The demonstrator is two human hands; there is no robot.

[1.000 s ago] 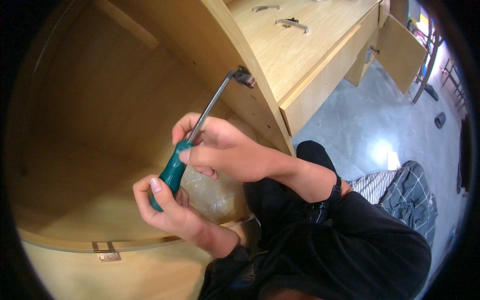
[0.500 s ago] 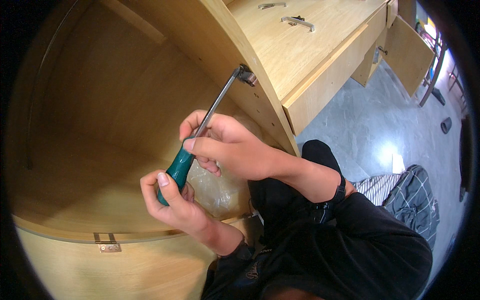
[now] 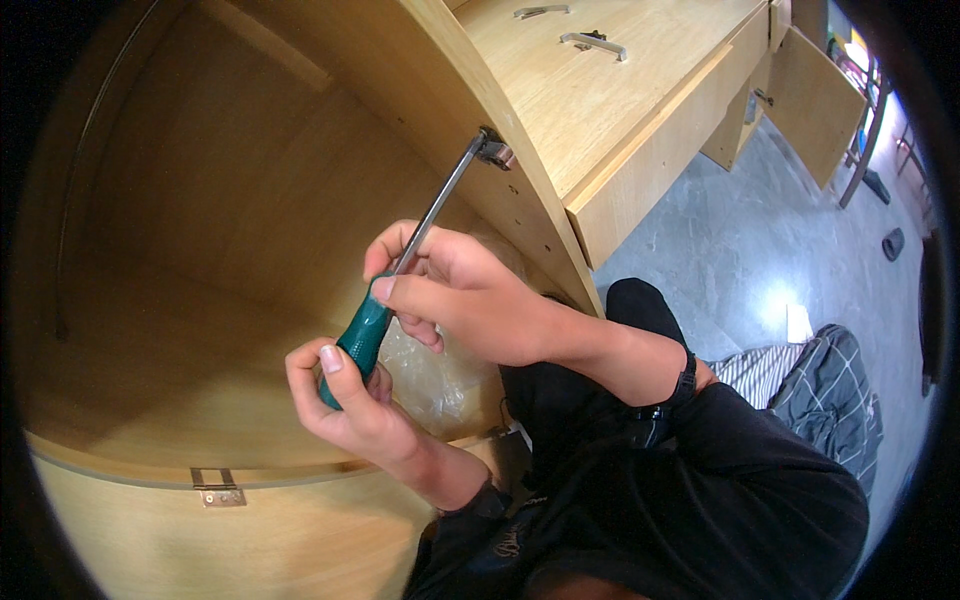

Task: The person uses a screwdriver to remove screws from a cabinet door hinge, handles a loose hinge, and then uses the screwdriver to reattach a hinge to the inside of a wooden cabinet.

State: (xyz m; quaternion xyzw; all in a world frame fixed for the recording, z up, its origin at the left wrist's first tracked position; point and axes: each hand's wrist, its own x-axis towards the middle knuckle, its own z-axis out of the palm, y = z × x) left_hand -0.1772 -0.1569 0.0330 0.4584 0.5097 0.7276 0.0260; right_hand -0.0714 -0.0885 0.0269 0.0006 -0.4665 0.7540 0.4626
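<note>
Two bare hands grip one green-handled screwdriver [image 3: 362, 338] inside an open wooden cabinet [image 3: 200, 250]. Lowest and furthest left, the left hand [image 3: 345, 400] wraps closed round the butt of the handle. Just above it, the right hand [image 3: 455, 295] pinches the handle's upper end where the steel shaft begins. That shaft slants up and right to a metal hinge [image 3: 493, 150] on the cabinet's side panel. A clear plastic bag [image 3: 440, 375] lies under the hands.

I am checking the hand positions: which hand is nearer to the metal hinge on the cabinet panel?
Right. The right hand grips the screwdriver where handle meets shaft, below the hinge; the left hand holds the handle's end, farther down.
</note>
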